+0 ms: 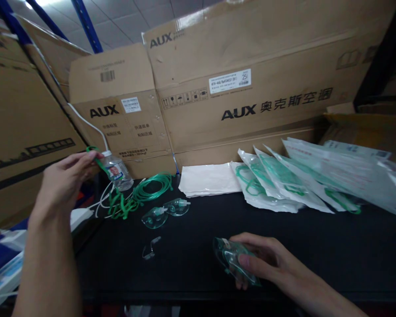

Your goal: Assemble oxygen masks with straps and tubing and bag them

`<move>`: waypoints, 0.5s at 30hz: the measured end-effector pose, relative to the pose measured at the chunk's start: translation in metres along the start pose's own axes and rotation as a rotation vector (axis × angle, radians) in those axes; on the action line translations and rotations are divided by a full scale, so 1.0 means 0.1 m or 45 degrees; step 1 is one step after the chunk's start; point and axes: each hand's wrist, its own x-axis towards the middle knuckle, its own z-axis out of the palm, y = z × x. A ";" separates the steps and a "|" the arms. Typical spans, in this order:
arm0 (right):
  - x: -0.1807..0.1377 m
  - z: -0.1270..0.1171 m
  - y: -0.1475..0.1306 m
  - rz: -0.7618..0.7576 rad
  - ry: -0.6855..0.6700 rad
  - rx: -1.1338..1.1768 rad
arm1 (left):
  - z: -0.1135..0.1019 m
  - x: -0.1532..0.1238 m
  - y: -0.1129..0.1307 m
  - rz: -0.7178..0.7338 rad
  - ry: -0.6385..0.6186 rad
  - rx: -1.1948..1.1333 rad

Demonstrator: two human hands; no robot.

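My left hand (64, 176) is raised at the left, its fingers pinched on a green elastic strap (100, 163) that hangs in front of a clear plastic bottle (119, 174). Low on the right, my right hand (262, 259) grips a clear green oxygen mask (229, 255) above the black table. Below the bottle lies a tangle of green straps (122, 206), beside a coil of green tubing (155, 187). Two more masks (166, 212) rest together near the middle. A small clear plastic fitting (150, 248) lies in front of them.
White sheets (209, 179) lie at the back, beside several sealed white pouches (284, 176) with green contents. Large AUX cartons (251, 88) wall off the rear. White cables and a power strip (81, 216) run along the left edge of the black table (185, 277).
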 end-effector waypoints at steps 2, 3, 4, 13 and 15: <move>0.00 0.00 0.01 -0.003 0.004 -0.013 | 0.02 -0.02 0.02 0.021 0.020 -0.060; 0.00 -0.01 0.02 -0.001 0.011 -0.022 | 0.03 -0.01 0.03 0.037 0.038 -0.098; 0.00 -0.01 0.03 0.001 0.017 -0.026 | 0.03 0.01 0.04 0.044 0.076 -0.154; 0.02 -0.02 0.05 -0.077 0.016 0.052 | 0.00 0.42 0.28 0.129 0.573 -0.695; 0.03 -0.02 0.07 -0.115 0.054 0.078 | 0.03 0.42 0.43 0.285 0.474 -0.519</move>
